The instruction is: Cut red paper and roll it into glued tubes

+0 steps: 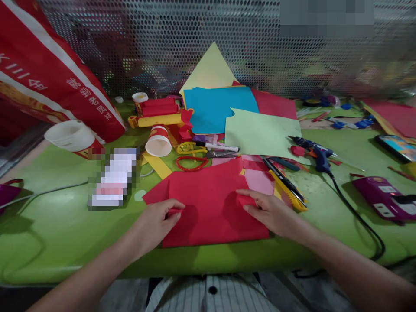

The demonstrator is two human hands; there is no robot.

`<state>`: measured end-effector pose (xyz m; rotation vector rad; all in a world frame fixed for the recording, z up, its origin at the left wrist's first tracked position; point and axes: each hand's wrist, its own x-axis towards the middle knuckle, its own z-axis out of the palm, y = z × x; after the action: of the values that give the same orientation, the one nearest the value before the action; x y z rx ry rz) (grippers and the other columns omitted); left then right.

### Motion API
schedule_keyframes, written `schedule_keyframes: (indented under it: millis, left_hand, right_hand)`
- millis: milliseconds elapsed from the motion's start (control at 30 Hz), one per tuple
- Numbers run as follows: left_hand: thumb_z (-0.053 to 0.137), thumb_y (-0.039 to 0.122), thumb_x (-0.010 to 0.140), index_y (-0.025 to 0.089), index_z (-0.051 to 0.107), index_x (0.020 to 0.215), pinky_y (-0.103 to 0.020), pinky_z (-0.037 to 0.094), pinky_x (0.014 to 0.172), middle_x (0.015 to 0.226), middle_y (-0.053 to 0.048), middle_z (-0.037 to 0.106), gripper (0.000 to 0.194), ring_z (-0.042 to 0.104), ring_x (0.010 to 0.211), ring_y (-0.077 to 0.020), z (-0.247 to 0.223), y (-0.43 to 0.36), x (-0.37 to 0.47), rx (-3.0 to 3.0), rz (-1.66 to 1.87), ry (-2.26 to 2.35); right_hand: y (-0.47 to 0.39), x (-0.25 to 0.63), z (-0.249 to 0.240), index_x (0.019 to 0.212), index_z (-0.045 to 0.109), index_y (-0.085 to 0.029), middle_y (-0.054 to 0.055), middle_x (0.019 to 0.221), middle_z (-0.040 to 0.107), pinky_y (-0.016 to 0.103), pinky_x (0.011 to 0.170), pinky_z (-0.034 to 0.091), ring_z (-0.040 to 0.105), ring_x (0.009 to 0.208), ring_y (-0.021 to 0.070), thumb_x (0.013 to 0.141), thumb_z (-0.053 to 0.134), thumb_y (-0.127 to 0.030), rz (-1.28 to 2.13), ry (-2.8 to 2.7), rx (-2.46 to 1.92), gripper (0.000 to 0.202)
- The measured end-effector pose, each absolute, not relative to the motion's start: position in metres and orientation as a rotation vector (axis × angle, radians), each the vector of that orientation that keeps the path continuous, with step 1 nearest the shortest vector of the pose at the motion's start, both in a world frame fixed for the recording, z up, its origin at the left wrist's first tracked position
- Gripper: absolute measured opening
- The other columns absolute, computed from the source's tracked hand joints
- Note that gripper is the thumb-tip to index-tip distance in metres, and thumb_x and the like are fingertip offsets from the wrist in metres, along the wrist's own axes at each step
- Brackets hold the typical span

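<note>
A large sheet of red paper lies at the table's front edge, between my two hands. My left hand is at its left side, thumb and index finger closed on a bit of red paper. On the right, my right hand pinches another small red piece or flap above the sheet. Whether these bits are part of the big sheet or separate, I cannot tell. Pink paper and a yellow utility knife lie just beyond my right hand.
Behind the sheet lie red-handled scissors, a marker, blue paper and pale green paper. A corded glue gun and purple power strip are at right. Paper cups and a phone are at left.
</note>
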<state>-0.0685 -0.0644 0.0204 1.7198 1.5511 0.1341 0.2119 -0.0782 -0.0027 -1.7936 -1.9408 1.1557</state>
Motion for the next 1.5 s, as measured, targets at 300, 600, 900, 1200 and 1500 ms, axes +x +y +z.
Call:
schedule_keyframes:
  millis: [300, 600, 900, 1200, 1500]
  left_hand:
    - [0.043, 0.032, 0.080, 0.021, 0.063, 0.096, -0.026, 0.047, 0.075, 0.099, -0.003, 0.070, 0.027, 0.064, 0.089, -0.0181, 0.021, -0.061, -0.069, 1.756, 0.164, 1.517]
    - [0.040, 0.031, 0.083, 0.021, 0.058, 0.100, -0.029, 0.047, 0.075, 0.102, -0.004, 0.069, 0.026, 0.064, 0.087, -0.0192, 0.025, -0.060, -0.066, 1.760, 0.130, 1.522]
    - [0.038, 0.024, 0.085, 0.023, 0.058, 0.101, -0.029, 0.046, 0.079, 0.100, -0.002, 0.070, 0.026, 0.064, 0.094, -0.0197, 0.021, -0.060, -0.063, 1.891, 0.047, 1.584]
    - [0.031, 0.030, 0.092, 0.018, 0.057, 0.110, -0.042, 0.050, 0.059, 0.073, -0.012, 0.070, 0.034, 0.068, 0.071, -0.0322, 0.042, -0.071, -0.051, 2.342, -0.588, 1.751]
    - [0.031, -0.005, 0.078, 0.018, 0.058, 0.114, -0.035, 0.045, 0.095, 0.133, -0.009, 0.052, 0.051, 0.048, 0.123, -0.0203, 0.031, -0.070, -0.046, 2.718, -0.236, 1.164]
  right_hand:
    - [-0.077, 0.213, -0.008, 0.125, 0.052, -0.019, 0.006, 0.086, 0.070, 0.027, 0.060, 0.051, 0.064, 0.072, 0.0178, 0.084, 0.044, -0.034, 1.138, -1.907, -1.817, 0.045]
    - [-0.078, 0.214, -0.010, 0.123, 0.054, -0.020, 0.005, 0.084, 0.071, 0.027, 0.064, 0.053, 0.066, 0.077, 0.0178, 0.085, 0.044, -0.030, 1.038, -1.938, -1.745, 0.041]
    - [-0.078, 0.214, -0.011, 0.124, 0.053, -0.020, 0.006, 0.092, 0.071, 0.028, 0.069, 0.053, 0.067, 0.080, 0.0182, 0.086, 0.044, -0.032, 1.066, -1.934, -1.770, 0.041]
    - [-0.079, 0.211, -0.007, 0.124, 0.054, -0.020, 0.007, 0.093, 0.071, 0.028, 0.063, 0.052, 0.067, 0.081, 0.0197, 0.085, 0.043, -0.030, 0.932, -2.010, -1.811, 0.042]
    - [-0.078, 0.200, 0.001, 0.125, 0.055, -0.016, 0.006, 0.074, 0.072, 0.026, 0.054, 0.046, 0.064, 0.058, 0.0179, 0.083, 0.038, -0.025, 0.694, -2.182, -1.947, 0.046]
